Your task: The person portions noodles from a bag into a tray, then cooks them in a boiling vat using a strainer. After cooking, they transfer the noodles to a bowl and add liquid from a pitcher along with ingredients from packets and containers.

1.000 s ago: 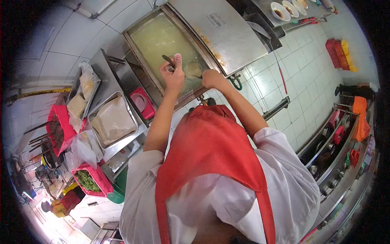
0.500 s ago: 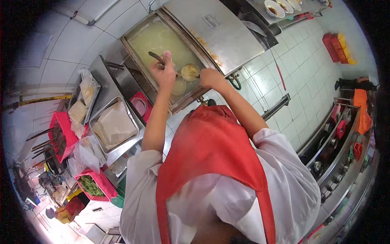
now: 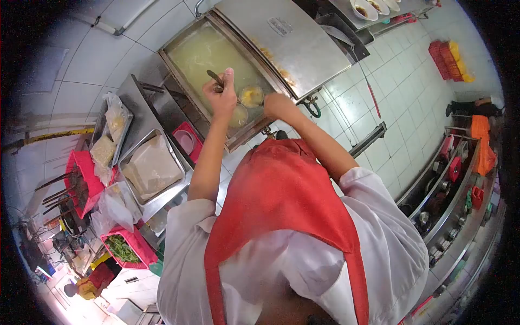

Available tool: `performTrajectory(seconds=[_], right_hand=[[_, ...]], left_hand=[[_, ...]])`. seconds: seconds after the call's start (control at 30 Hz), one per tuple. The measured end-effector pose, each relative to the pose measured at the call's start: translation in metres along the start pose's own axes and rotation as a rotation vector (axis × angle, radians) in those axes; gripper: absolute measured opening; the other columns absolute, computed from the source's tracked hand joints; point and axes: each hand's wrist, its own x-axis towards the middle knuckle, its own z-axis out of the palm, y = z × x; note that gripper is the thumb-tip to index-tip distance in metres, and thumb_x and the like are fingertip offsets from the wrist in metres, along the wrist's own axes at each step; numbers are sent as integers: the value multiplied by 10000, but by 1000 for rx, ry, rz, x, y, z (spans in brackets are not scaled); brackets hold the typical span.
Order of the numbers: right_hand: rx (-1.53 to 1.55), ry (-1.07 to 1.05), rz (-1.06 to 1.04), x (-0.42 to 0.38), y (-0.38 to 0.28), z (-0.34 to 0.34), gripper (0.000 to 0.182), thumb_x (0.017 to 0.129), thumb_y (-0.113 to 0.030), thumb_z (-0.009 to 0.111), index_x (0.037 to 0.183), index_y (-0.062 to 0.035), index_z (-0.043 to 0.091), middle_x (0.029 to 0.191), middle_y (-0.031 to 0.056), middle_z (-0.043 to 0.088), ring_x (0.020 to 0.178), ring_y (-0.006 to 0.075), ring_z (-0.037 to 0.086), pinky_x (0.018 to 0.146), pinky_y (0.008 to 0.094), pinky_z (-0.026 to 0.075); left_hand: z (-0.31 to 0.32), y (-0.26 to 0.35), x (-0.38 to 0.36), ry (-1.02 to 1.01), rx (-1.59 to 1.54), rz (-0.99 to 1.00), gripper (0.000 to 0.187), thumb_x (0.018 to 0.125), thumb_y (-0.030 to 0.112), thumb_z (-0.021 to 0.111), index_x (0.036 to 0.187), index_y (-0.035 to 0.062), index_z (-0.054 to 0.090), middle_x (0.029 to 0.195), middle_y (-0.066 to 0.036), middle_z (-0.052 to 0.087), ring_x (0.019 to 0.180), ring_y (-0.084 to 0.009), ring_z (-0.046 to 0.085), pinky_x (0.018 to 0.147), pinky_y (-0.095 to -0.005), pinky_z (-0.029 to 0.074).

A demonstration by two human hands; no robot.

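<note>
My left hand [image 3: 223, 95] is closed around a dark handle [image 3: 213, 75] with a curved tip, above cloudy pale-green liquid in a rectangular metal vat [image 3: 160, 53]. What that handle joins to is hidden by the hand. At the vat's front edge, my right hand [image 3: 277, 106] is closed at the end of a round strainer [image 3: 251, 96] holding yellowish food. Its grip on the handle is mostly covered by the fingers. A second round strainer [image 3: 238, 116] sits low in the liquid, just below my left hand.
A flat metal cover [image 3: 303, 49] lies right of the vat. At left are a steel tray [image 3: 151, 168] with a pale sheet, a pink basket of green leaves [image 3: 120, 247] and a pink container with sticks [image 3: 81, 184]. White bowls [image 3: 364, 10] stand at top right. Another person [image 3: 89, 284] is far lower left.
The food in the strainer by my right hand looks more yellow and heaped. Both hands stay almost in place; the view has shifted slightly.
</note>
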Motion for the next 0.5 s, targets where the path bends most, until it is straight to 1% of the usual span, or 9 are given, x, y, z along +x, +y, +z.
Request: performTrajectory(seconds=[0.03,0.07,0.1,0.17,0.27,0.37,0.4,0.47,0.5], right_hand=[[49,5,64,-2,0,-7,202,725,-152,560,780,-16,700,806,204,671,783,337,671,683,433,544],[47,171,112,-3,2,-1,203,715,-149,564,778,-10,697,805,203,671,778,340,669,684,434,542],[47,168,114,-5,1,5,203,715,-149,564,778,-10,697,805,203,671,778,340,669,684,434,542],[-55,-15,31,-3,-2,14,201,710,-151,567,772,-10,695,809,198,673,773,338,669,679,439,540],[-16,-40,36,-5,-3,-15,195,710,-147,565,766,-11,694,812,198,674,777,340,670,678,442,540],[-10,-44,136,6,10,21,193,719,-154,562,760,-19,694,849,200,677,788,340,673,685,446,538],[-7,-37,136,8,5,17,193,719,-154,562,760,-19,694,849,200,677,788,340,673,685,446,538],[0,-123,31,6,2,4,181,714,-156,576,746,-19,690,824,187,677,760,336,665,664,439,531],[-57,-53,-141,-2,8,-2,161,708,-164,592,722,-32,684,772,165,666,720,329,643,635,428,512]], left_hand=[[-3,-3,1,-8,-10,-31,403,875,121,652,568,108,392,577,73,357,492,-36,302,443,-252,213],[-4,-7,2,-16,-20,-59,352,864,106,670,609,133,429,605,58,426,476,-42,350,423,-239,271],[-2,-8,1,-16,-20,-62,352,864,106,670,609,133,429,605,58,426,476,-42,350,423,-239,271],[0,-11,2,48,-57,-52,355,860,98,673,617,129,416,614,56,430,485,-44,352,419,-238,269],[-4,-8,1,62,-94,-44,350,853,98,682,641,127,406,667,51,458,501,-39,367,422,-236,283],[-12,-22,3,12,-38,-58,358,847,105,693,657,121,389,727,50,484,522,-59,405,466,-246,345],[-12,-21,3,8,-38,-53,358,847,105,693,657,121,389,727,50,484,522,-59,405,466,-246,345],[-2,-20,-6,332,36,-110,284,862,120,675,665,92,473,744,31,531,568,-88,455,539,-265,405],[-8,-7,-12,230,135,-149,129,872,111,643,791,44,568,804,-16,593,640,-98,506,579,-269,430]])
